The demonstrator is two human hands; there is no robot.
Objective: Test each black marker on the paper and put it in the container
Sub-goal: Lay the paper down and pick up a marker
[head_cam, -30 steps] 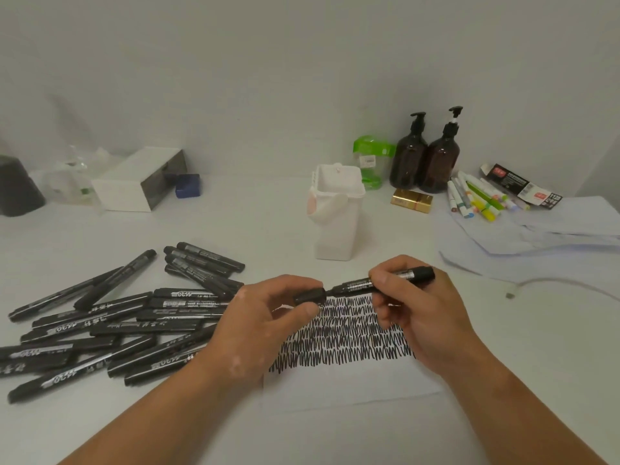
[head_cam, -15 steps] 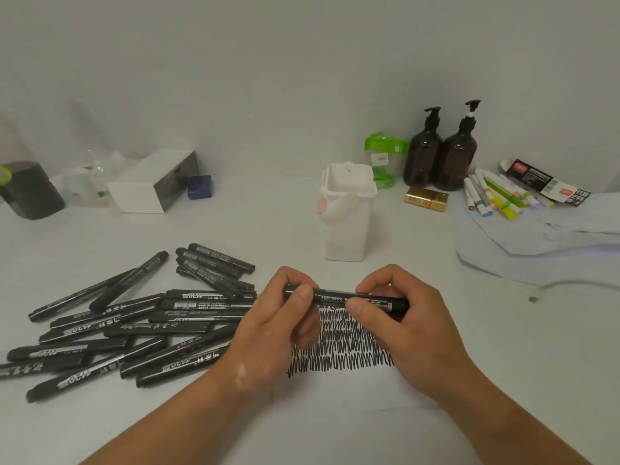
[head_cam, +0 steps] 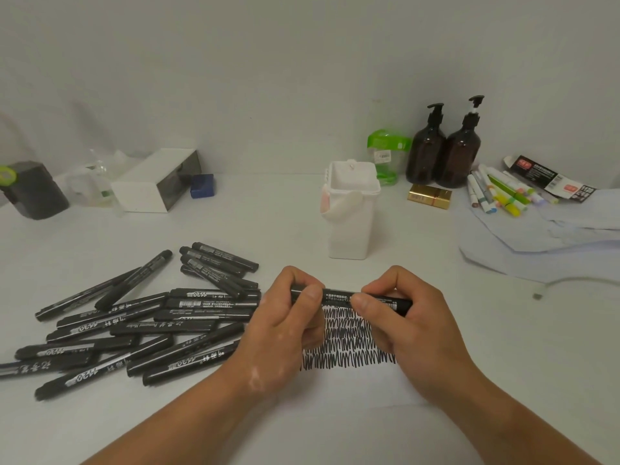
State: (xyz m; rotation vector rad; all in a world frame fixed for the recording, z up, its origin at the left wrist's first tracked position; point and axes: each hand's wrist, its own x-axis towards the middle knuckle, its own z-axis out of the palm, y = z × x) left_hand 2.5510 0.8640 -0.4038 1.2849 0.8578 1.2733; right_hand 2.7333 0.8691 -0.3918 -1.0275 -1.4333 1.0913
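- imo push the cap straight along the black marker [head_cam: 339, 294] till it seats, no twisting, then drop it in the white container [head_cam: 350, 226] just behind.
- left hand [head_cam: 281, 333] pinches one end and right hand [head_cam: 412, 330] grips the other, fingers curled tight.
- marker sits level over the scribbled paper [head_cam: 352, 391]; loose marker pile [head_cam: 151, 323] lies to the left.

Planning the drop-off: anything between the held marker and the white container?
Nothing visible. The marker, gripped by the left hand and right hand over the paper, has only a strip of table between it and the white container.
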